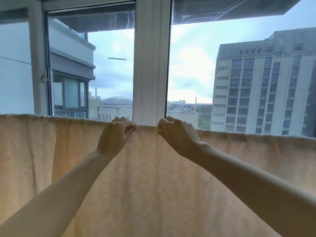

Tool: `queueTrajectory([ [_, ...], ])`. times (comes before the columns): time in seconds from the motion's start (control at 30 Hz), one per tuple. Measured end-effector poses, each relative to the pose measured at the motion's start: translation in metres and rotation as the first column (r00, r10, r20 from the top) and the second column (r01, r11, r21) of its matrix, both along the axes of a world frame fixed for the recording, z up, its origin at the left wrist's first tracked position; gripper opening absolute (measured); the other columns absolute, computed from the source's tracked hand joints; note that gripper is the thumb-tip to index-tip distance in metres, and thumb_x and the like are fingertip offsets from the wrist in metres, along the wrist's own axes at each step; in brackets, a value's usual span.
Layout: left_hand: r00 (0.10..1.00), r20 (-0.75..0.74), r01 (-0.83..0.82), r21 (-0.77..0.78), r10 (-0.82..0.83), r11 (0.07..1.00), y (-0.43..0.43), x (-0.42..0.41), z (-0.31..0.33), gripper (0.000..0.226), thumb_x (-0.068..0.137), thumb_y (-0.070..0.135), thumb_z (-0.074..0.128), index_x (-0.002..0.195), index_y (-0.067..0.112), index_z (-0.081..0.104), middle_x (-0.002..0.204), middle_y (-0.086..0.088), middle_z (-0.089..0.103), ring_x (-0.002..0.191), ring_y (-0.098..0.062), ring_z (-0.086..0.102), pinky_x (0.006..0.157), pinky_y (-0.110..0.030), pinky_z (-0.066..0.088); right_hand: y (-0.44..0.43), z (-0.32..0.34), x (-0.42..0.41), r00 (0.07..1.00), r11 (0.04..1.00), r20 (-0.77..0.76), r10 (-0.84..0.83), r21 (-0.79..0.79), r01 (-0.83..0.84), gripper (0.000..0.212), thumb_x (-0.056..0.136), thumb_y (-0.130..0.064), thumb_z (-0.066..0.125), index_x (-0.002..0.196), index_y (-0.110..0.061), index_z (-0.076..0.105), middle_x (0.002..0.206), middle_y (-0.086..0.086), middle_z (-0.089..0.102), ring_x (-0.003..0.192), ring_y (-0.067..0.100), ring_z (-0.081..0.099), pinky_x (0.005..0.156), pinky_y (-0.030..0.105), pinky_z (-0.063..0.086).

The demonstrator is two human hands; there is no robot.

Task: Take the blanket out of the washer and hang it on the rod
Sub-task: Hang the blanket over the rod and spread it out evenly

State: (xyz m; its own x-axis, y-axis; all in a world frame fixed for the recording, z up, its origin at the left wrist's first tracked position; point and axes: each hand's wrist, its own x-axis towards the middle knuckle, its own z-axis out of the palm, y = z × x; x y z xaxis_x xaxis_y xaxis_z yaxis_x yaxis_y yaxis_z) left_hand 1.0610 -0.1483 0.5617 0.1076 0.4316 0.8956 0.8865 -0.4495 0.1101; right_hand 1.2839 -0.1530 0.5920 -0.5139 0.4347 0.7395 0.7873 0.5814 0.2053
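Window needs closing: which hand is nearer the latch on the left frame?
Left. The left hand grips the blanket below and right of the latch; the right hand grips it farther right.

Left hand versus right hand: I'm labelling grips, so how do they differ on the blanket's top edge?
The left hand reaches in from lower left, the right hand from lower right. The left hand's fingers point right, while the right hand's point left. Both grip the blanket along its top edge, close together but not touching.
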Motion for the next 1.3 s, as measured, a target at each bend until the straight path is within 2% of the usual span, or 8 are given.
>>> queueTrajectory([
  [0.17, 0.997, 0.062, 0.054, 0.033, -0.056, 0.998, 0.01, -0.012, 0.008, 0.008, 0.088, 0.01, 0.067, 0.094, 0.011, 0.072, 0.085, 0.003, 0.068, 0.076, -0.009, 0.062, 0.074, -0.017, 0.051, 0.015, 0.006, -0.021, 0.998, 0.999, -0.057, -0.002, 0.05, 0.005, 0.007, 0.095, -0.013, 0.056, 0.092, -0.015, 0.061, 0.084, -0.004, 0.064, 0.068, 0.012, 0.061, 0.065, 0.029, 0.054],
  [0.3, 0.983, 0.163, 0.07, 0.095, -0.085, 0.993, 0.016, -0.027, 0.012, 0.009, 0.089, 0.007, 0.065, 0.095, 0.01, 0.071, 0.088, 0.006, 0.066, 0.077, -0.006, 0.061, 0.073, -0.005, 0.046, 0.027, 0.015, -0.042, 0.987, 0.997, -0.144, 0.077, 0.034, -0.073, 0.011, 0.097, -0.021, 0.053, 0.096, -0.016, 0.062, 0.09, -0.003, 0.067, 0.074, 0.014, 0.064, 0.069, 0.034, 0.056],
  [0.4, 0.97, 0.214, 0.118, 0.009, -0.117, 0.993, 0.021, -0.047, 0.007, 0.013, 0.094, 0.014, 0.06, 0.1, 0.015, 0.071, 0.095, 0.009, 0.068, 0.089, 0.004, 0.062, 0.078, -0.003, 0.043, 0.038, 0.014, -0.057, 0.99, 0.994, -0.096, 0.1, -0.031, -0.103, 0.013, 0.095, -0.019, 0.048, 0.09, -0.018, 0.06, 0.08, -0.004, 0.066, 0.065, 0.014, 0.063, 0.065, 0.035, 0.056],
  [0.53, 0.996, 0.084, 0.007, -0.021, -0.005, 1.0, 0.026, -0.082, 0.003, 0.02, 0.095, 0.02, 0.057, 0.109, 0.014, 0.07, 0.102, 0.005, 0.07, 0.09, 0.002, 0.061, 0.083, -0.006, 0.042, 0.044, 0.013, -0.086, 0.987, 0.983, -0.049, 0.156, -0.092, -0.16, 0.018, 0.095, -0.024, 0.045, 0.095, -0.017, 0.061, 0.08, -0.005, 0.068, 0.065, 0.014, 0.064, 0.054, 0.022, 0.049],
  [0.8, 0.985, -0.138, -0.105, 0.006, 0.105, 0.994, 0.026, -0.142, -0.001, 0.025, 0.092, 0.015, 0.061, 0.115, 0.009, 0.067, 0.108, -0.005, 0.072, 0.098, -0.018, 0.067, 0.09, -0.035, 0.053, 0.055, 0.008, -0.15, 0.976, 0.978, 0.082, 0.199, -0.07, -0.194, 0.025, 0.097, -0.033, 0.045, 0.112, -0.017, 0.057, 0.09, 0.0, 0.067, 0.072, 0.015, 0.065, 0.064, 0.031, 0.055],
  [1.0, 0.983, -0.134, -0.128, -0.017, 0.125, 0.992, 0.031, -0.197, 0.001, 0.025, 0.094, 0.017, 0.06, 0.116, 0.011, 0.068, 0.112, -0.003, 0.071, 0.101, -0.012, 0.063, 0.089, -0.02, 0.044, 0.059, 0.006, -0.198, 0.981, 0.986, 0.092, 0.168, -0.038, -0.165, 0.026, 0.097, -0.036, 0.047, 0.111, -0.017, 0.057, 0.096, 0.0, 0.066, 0.079, 0.018, 0.065, 0.07, 0.036, 0.056],
  [1.17, 0.978, -0.191, -0.098, -0.037, 0.089, 0.994, 0.037, -0.241, 0.006, 0.025, 0.095, 0.022, 0.057, 0.116, 0.014, 0.068, 0.113, 0.0, 0.07, 0.101, -0.011, 0.065, 0.09, -0.025, 0.051, 0.06, 0.005, -0.245, 0.988, 0.99, 0.073, 0.137, -0.037, -0.135, 0.03, 0.096, -0.037, 0.051, 0.118, -0.017, 0.056, 0.099, 0.001, 0.067, 0.081, 0.017, 0.067, 0.071, 0.035, 0.057],
  [1.3, 0.988, -0.15, -0.046, -0.066, 0.036, 0.997, 0.04, -0.275, 0.008, 0.026, 0.097, 0.022, 0.054, 0.117, 0.013, 0.068, 0.113, 0.0, 0.07, 0.103, -0.012, 0.064, 0.091, -0.024, 0.049, 0.062, 0.002, -0.283, 0.994, 0.995, 0.037, 0.101, -0.017, -0.1, 0.031, 0.095, -0.039, 0.054, 0.116, -0.017, 0.058, 0.102, 0.001, 0.066, 0.082, 0.018, 0.068, 0.071, 0.036, 0.058],
])
